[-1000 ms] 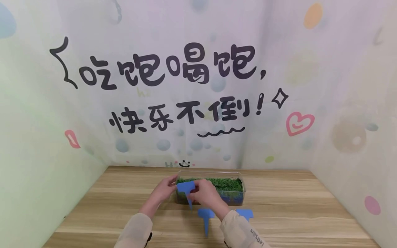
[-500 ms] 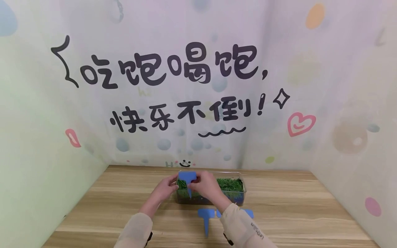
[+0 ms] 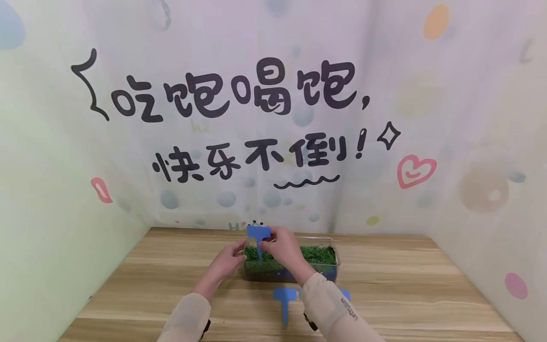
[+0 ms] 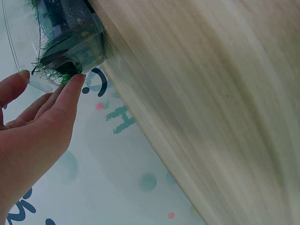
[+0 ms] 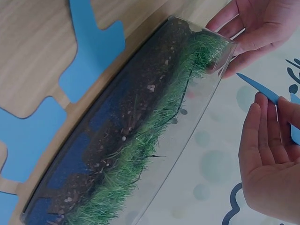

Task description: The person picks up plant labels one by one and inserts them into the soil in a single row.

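A clear rectangular box [image 3: 290,274] holds dark soil and green artificial-looking grass [image 3: 318,254]. My left hand [image 3: 228,260] rests at the box's left end, its fingers fairly straight and the fingertips at the clear wall [image 4: 89,58]. My right hand [image 3: 283,246] pinches a blue T-shaped plant label [image 3: 258,232] over the left part of the box, broad head up and stem down. In the right wrist view, the label's pointed tip [image 5: 251,80] stands apart from the grass, above the rim. Part of the label is hidden by the right fingers.
In front of the box lie more blue plant labels [image 3: 284,294] on the wooden table [image 3: 406,285]. My right sleeve [image 3: 326,304] partly covers them; the right wrist view shows further labels [image 5: 33,136]. A printed curtain [image 3: 205,204] hangs behind the table.
My right hand has lifted the plant label from in front of the box to above its left part, bringing it more upright. My left hand has stayed at the box's end.
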`<state>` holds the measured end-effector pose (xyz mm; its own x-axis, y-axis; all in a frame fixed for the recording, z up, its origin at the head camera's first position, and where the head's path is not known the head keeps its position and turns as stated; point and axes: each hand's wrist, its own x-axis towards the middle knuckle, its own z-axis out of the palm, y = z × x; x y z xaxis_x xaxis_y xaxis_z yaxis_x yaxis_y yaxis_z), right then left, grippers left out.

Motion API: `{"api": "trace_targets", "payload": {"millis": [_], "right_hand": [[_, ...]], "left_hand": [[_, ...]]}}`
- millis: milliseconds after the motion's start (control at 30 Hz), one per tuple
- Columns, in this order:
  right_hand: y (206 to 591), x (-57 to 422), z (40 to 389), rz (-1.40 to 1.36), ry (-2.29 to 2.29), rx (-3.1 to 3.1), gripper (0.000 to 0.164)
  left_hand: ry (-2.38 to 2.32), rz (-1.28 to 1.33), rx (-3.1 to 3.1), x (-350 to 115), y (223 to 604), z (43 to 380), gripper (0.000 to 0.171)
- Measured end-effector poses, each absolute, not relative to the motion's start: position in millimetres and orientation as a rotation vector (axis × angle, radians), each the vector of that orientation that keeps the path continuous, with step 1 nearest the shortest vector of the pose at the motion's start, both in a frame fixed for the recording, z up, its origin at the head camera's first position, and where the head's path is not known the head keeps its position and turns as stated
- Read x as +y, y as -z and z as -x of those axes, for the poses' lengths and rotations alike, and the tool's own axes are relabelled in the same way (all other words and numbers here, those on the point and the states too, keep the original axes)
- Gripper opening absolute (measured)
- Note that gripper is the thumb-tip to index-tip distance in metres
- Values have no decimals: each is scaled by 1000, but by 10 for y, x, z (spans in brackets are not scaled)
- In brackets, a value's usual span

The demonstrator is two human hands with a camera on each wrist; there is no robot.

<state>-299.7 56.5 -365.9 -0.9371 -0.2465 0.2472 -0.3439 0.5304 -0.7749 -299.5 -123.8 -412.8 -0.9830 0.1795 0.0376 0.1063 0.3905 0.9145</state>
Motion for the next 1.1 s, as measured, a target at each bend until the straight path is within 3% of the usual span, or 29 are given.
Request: {"api": "trace_targets", "payload": {"millis": [233,1100], "right_hand": [[3639,546,3048,-498,-1420,-2645,8],[3894,431,3269,-451,-1405,-2618,9]], "left_hand": [[-1647,-231,2587,-1218,4108,2986,54],[-1648,-219,2554,-1239,4123,3014,53]]}}
